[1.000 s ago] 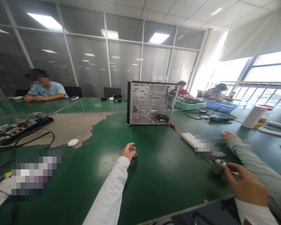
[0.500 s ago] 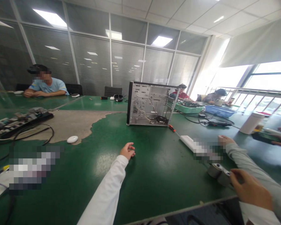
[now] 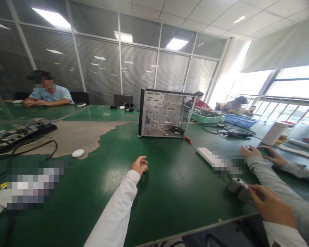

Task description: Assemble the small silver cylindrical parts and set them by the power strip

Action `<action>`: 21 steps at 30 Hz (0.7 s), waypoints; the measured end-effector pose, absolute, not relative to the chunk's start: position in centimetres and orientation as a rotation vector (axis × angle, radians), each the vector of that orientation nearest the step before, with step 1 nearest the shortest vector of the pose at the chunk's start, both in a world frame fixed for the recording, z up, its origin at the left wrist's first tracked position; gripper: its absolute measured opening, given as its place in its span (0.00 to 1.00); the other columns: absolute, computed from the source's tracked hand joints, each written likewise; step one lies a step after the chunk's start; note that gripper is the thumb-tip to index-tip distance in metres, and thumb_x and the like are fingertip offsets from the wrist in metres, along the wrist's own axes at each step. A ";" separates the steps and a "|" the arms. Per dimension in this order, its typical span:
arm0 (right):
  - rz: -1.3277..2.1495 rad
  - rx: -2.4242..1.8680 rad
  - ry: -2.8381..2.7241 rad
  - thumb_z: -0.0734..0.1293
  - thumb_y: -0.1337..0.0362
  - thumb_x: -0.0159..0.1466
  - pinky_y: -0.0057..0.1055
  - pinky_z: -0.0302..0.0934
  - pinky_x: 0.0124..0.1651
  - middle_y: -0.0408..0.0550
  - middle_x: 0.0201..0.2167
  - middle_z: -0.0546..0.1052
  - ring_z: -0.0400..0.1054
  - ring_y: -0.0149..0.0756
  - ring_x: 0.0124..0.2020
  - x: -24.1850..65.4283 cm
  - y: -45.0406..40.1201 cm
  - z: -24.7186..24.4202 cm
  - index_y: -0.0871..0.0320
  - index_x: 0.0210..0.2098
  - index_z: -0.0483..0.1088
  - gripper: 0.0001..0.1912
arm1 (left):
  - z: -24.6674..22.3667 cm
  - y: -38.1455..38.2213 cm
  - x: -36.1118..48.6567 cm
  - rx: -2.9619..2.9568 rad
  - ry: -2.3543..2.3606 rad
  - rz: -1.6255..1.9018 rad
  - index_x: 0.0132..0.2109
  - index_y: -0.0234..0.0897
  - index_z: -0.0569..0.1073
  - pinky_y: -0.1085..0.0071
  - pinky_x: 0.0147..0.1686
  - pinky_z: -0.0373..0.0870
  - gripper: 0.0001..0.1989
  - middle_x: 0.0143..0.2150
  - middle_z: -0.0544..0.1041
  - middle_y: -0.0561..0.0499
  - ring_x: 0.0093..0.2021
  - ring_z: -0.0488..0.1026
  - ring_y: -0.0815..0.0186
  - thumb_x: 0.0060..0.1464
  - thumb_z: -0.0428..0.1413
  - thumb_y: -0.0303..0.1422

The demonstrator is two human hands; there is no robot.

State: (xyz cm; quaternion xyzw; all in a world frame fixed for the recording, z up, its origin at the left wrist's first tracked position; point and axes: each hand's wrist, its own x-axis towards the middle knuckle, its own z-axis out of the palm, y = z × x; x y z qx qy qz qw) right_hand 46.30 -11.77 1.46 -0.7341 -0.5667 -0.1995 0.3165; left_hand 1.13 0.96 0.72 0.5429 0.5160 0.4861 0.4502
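My left hand [image 3: 139,165] rests over the green tabletop [image 3: 170,192], fingers loosely curled and apart, holding nothing. At the lower right, my right hand [image 3: 271,202] has thumb and fingers pinched at the top of two short grey cylinders [image 3: 234,185] standing side by side. Whatever small thing lies between those fingertips is too small to name. Just beyond the cylinders is a long white object [image 3: 205,155], partly blurred out. An orange-handled screwdriver [image 3: 188,140] lies by its far end. An open computer case [image 3: 164,115] stands on its edge ahead of my left hand.
Boards and cables [image 3: 23,135] lie at the left, near a round white object [image 3: 78,153]. A green basket [image 3: 208,118], a blue basket [image 3: 240,120] and a white bottle [image 3: 274,133] are at the right. A co-worker's hands [image 3: 249,153] reach in beside my right arm.
My right hand has shifted slightly left over the grey cylinders. The co-worker's farther hand has come left, near their other hand. My left hand has stayed nearly still.
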 end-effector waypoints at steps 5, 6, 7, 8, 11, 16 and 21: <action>-0.642 -1.888 -1.540 0.56 0.53 0.50 0.38 0.58 0.36 0.51 0.35 0.69 0.65 0.45 0.33 45.7 -12.2 1.4 0.50 0.33 0.63 0.14 | 0.4 1.1 1.1 1.346 1.249 1.211 0.42 0.33 0.61 0.80 0.17 0.64 0.21 0.29 0.66 0.54 0.19 0.67 0.77 0.36 0.49 0.17; -0.692 -1.889 -1.561 0.56 0.52 0.50 0.38 0.57 0.38 0.52 0.36 0.69 0.64 0.45 0.35 45.7 -12.0 1.6 0.52 0.36 0.63 0.17 | 0.3 1.1 1.0 1.345 1.250 1.212 0.42 0.33 0.61 0.80 0.17 0.64 0.21 0.29 0.66 0.54 0.19 0.67 0.77 0.36 0.49 0.17; -0.734 -1.898 -1.588 0.56 0.51 0.50 0.39 0.56 0.39 0.53 0.38 0.68 0.63 0.46 0.37 45.6 -11.6 1.9 0.54 0.39 0.63 0.20 | 0.3 1.2 1.0 1.344 1.248 1.213 0.42 0.33 0.61 0.80 0.17 0.63 0.21 0.29 0.67 0.54 0.19 0.67 0.77 0.36 0.49 0.17; -0.749 -1.915 -1.632 0.57 0.50 0.50 0.39 0.56 0.39 0.54 0.39 0.68 0.63 0.47 0.38 45.7 -11.1 2.2 0.55 0.41 0.62 0.23 | 0.2 1.2 1.0 1.343 1.243 1.214 0.42 0.33 0.62 0.80 0.17 0.63 0.21 0.29 0.67 0.54 0.19 0.67 0.77 0.36 0.49 0.17; -0.570 -2.011 -1.881 0.57 0.48 0.49 0.38 0.57 0.33 0.52 0.37 0.70 0.65 0.46 0.37 46.1 -9.0 3.4 0.53 0.44 0.61 0.26 | 0.1 1.3 1.1 1.333 1.235 1.237 0.41 0.34 0.62 0.81 0.17 0.63 0.21 0.28 0.68 0.55 0.19 0.67 0.77 0.36 0.49 0.18; -0.212 -2.124 -2.107 0.58 0.47 0.48 0.32 0.53 0.24 0.51 0.28 0.74 0.68 0.43 0.28 47.4 -6.1 4.8 0.52 0.39 0.65 0.23 | -0.3 1.5 1.1 1.309 1.243 1.267 0.42 0.34 0.62 0.81 0.16 0.63 0.21 0.27 0.68 0.55 0.18 0.66 0.78 0.36 0.50 0.18; -0.281 -1.958 -2.076 0.62 0.49 0.46 0.28 0.51 0.22 0.47 0.21 0.73 0.67 0.37 0.22 47.2 -5.1 4.8 0.52 0.28 0.68 0.17 | -0.4 1.5 1.1 1.296 1.236 1.280 0.41 0.35 0.63 0.82 0.16 0.62 0.21 0.26 0.68 0.56 0.17 0.66 0.78 0.35 0.50 0.18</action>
